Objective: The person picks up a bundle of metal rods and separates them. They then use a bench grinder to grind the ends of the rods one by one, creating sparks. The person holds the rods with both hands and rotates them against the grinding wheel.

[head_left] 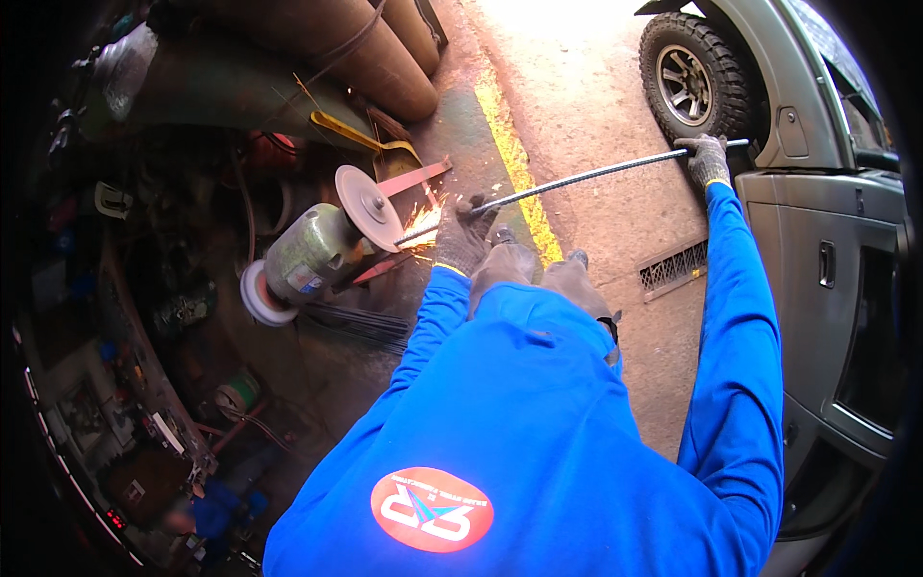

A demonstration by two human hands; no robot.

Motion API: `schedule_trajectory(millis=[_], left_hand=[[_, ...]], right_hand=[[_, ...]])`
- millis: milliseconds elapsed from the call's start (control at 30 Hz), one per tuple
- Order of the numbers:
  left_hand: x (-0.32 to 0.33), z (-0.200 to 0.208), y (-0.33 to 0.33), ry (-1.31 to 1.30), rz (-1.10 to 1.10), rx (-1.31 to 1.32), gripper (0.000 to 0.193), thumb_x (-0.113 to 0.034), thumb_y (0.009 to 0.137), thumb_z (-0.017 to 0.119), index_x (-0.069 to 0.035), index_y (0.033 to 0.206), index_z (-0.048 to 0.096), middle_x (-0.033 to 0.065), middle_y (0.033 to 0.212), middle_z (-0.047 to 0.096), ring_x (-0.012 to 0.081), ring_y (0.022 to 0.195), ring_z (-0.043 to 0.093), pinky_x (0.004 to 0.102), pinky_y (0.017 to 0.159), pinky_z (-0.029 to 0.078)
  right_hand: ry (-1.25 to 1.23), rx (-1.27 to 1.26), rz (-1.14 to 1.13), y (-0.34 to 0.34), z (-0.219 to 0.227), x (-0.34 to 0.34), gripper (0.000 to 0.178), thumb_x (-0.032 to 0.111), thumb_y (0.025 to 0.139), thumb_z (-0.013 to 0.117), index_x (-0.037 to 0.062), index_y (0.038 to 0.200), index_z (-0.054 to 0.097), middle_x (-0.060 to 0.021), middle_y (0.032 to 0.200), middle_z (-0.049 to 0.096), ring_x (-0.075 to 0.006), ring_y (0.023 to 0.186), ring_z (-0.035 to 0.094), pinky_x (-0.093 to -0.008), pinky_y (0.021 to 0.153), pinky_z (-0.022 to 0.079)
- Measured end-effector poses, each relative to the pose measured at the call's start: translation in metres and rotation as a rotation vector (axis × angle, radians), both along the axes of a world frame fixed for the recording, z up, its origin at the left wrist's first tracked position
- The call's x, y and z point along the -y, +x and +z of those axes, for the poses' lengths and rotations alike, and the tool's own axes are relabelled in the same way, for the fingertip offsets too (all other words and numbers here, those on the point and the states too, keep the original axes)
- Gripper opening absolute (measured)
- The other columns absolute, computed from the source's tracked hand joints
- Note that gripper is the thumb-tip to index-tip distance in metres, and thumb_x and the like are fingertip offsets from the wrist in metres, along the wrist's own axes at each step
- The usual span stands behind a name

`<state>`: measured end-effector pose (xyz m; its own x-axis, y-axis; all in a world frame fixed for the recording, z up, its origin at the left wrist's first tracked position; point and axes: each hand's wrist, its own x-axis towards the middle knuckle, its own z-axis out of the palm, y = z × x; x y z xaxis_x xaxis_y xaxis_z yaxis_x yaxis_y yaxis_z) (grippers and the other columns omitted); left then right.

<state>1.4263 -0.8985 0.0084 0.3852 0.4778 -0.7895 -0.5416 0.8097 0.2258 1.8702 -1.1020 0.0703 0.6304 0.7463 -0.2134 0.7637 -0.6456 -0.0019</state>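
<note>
Currently the gloved left hand (463, 238) grips the metal rod (588, 180) close to one end, which meets the grinding wheel (361, 199) just left of that hand amid sparks (425, 221). The gloved right hand (708, 161) is closed around the rod near its other end, with a vehicle's tyre (665, 108) just ahead of it. Between the hands, a yellow floor stripe (512, 149) passes beneath the rod.

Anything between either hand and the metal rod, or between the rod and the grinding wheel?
Nothing visible. The gloved left hand and right hand both grip the metal rod. Its left end appears to meet the edge of the grinding wheel, though sparks there partly blur the contact.
</note>
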Motion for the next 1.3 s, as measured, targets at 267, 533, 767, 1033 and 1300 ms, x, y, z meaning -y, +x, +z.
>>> schedule_trajectory(millis=[267,533,767,1033,1300], left_hand=[[-0.002,0.006,0.002,0.066,0.017,0.04,0.02,-0.02,0.09,0.056,-0.004,0.079,0.052,0.0178,0.096,0.065,0.0346,0.088,0.066,0.0474,0.083,0.059],[-0.003,0.007,0.005,0.084,0.033,-0.006,0.025,-0.024,0.094,0.05,-0.003,0.081,0.049,0.0198,0.093,0.064,0.0362,0.087,0.066,0.0503,0.082,0.058],[0.014,0.05,0.013,0.748,-0.402,-0.157,0.022,-0.025,0.094,0.054,-0.004,0.093,0.059,0.0164,0.104,0.063,0.0285,0.092,0.066,0.0411,0.08,0.058],[0.082,0.194,0.05,0.921,-0.641,-0.067,0.023,-0.017,0.093,0.062,0.0,0.109,0.064,0.0085,0.1,0.066,0.0139,0.088,0.064,0.028,0.079,0.055],[0.143,0.236,0.081,1.362,-0.583,-0.318,0.018,-0.012,0.086,0.07,0.003,0.097,0.07,0.01,0.078,0.069,0.0104,0.067,0.065,0.0256,0.061,0.053]], right_hand=[[0.056,0.031,0.062,0.017,0.011,-0.026,0.034,0.008,0.068,0.074,0.0217,0.099,0.075,-0.0121,0.103,0.067,-0.0313,0.103,0.06,-0.0477,0.105,0.033],[0.122,0.038,0.085,0.01,0.013,-0.021,0.035,0.003,0.072,0.067,0.0227,0.099,0.074,-0.0153,0.098,0.066,-0.0336,0.102,0.059,-0.0443,0.098,0.039],[-0.045,-0.143,0.078,0.029,-0.058,0.058,0.018,0.013,0.075,0.072,0.014,0.093,0.074,-0.0124,0.094,0.07,-0.032,0.091,0.064,-0.0374,0.084,0.049],[-0.227,-0.955,-0.121,-0.074,-0.099,0.218,0.022,0.009,0.088,0.065,0.0114,0.108,0.072,-0.0042,0.095,0.072,-0.0108,0.085,0.063,-0.0281,0.08,0.05],[-0.141,-1.237,-0.272,-0.141,-0.04,0.276,0.024,0.01,0.093,0.06,0.0054,0.115,0.066,-0.0076,0.108,0.069,-0.0141,0.101,0.062,-0.0293,0.091,0.047]])
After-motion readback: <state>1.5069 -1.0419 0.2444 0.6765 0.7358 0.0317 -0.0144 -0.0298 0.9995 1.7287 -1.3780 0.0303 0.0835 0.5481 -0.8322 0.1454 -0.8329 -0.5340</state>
